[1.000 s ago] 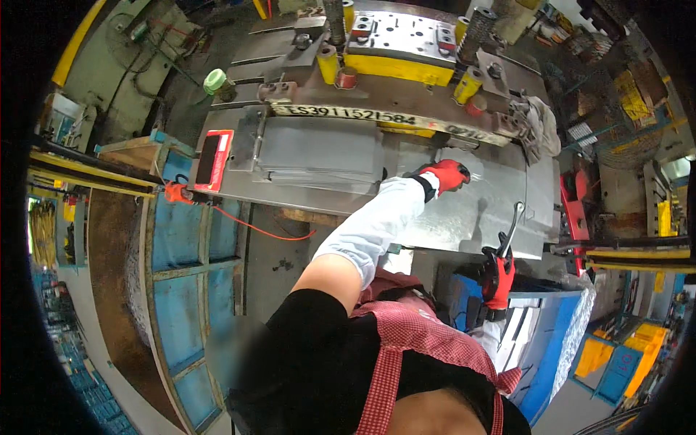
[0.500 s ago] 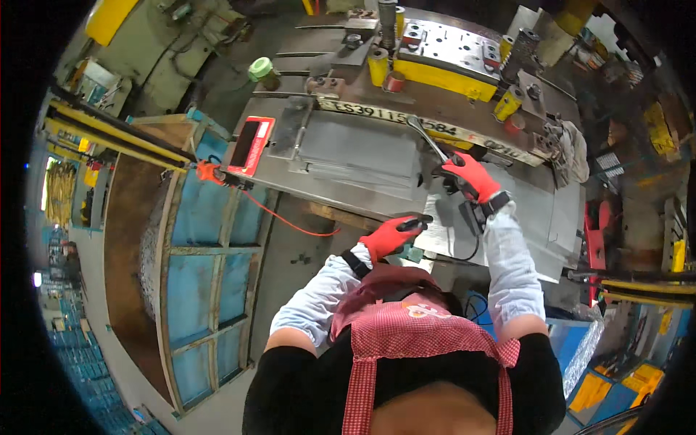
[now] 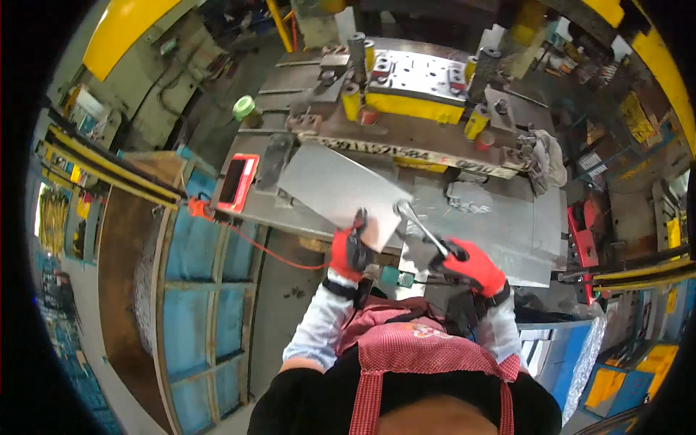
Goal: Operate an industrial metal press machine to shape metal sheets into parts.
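Note:
A thin grey metal sheet (image 3: 337, 185) lies slantwise over the left part of the press table, its near right corner toward me. My red-and-black gloved left hand (image 3: 351, 248) grips its near edge, thumb on top; the fingers beneath are hidden. My right hand (image 3: 471, 266), gloved alike, is closed round a silver rod-shaped tool (image 3: 424, 230) with a round head. That head touches or hovers just over the sheet's right corner; I cannot tell which. To the right lie flat grey sheets (image 3: 507, 235) with a pale uneven patch (image 3: 467, 197) on top.
Behind the sheets stands a yellow-based die (image 3: 413, 107) with upright posts. A grey rag (image 3: 545, 163) lies at the right. A red-framed dark panel (image 3: 238, 183) and a green-lidded jar (image 3: 246, 110) are at the left. A blue-panelled crate (image 3: 190, 312) stands beside the table.
My left hand has moved left and taken hold of the sheet, now turned and tilted. My right hand has come nearer with the tool, its head now at the sheet's corner. The view has shifted.

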Tool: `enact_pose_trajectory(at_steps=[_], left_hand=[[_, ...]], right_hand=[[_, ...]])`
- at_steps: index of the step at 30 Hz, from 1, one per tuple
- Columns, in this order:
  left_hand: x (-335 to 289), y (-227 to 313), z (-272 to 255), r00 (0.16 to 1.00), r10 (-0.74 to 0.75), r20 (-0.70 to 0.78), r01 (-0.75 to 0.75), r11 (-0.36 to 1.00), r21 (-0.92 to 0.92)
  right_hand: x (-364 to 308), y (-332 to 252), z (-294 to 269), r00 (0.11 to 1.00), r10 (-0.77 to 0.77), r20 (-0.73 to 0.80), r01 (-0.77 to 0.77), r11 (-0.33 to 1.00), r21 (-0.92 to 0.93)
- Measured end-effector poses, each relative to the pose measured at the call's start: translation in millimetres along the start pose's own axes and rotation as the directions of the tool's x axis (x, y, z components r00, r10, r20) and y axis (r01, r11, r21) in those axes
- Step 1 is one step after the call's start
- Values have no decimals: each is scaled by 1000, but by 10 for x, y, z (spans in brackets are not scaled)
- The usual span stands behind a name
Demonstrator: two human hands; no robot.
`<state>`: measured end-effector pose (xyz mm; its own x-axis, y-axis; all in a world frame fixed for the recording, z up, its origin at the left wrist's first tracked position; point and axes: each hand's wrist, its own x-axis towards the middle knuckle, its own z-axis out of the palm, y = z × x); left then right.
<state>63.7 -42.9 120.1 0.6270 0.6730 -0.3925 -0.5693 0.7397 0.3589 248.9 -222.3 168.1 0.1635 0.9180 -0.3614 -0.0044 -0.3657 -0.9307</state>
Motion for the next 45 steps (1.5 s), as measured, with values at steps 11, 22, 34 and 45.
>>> enact_pose_trajectory(at_steps=[11, 22, 34, 45], left_hand=[[1443, 275, 997, 702, 9, 712, -679, 309, 666], [2264, 501, 758, 810, -13, 586, -349, 792, 500], [1603, -87, 838, 903, -110, 415, 55, 988, 142], [1531, -170, 1070, 959, 77, 272, -111, 987, 113]], right_hand=[[-233, -242, 61, 959, -93, -266, 191, 909, 370], [372, -568, -148, 952, -220, -211, 280, 904, 322], [408, -488, -252, 946, -246, -213, 289, 935, 203], [-121, 951, -592, 823, -53, -566, 303, 883, 358]])
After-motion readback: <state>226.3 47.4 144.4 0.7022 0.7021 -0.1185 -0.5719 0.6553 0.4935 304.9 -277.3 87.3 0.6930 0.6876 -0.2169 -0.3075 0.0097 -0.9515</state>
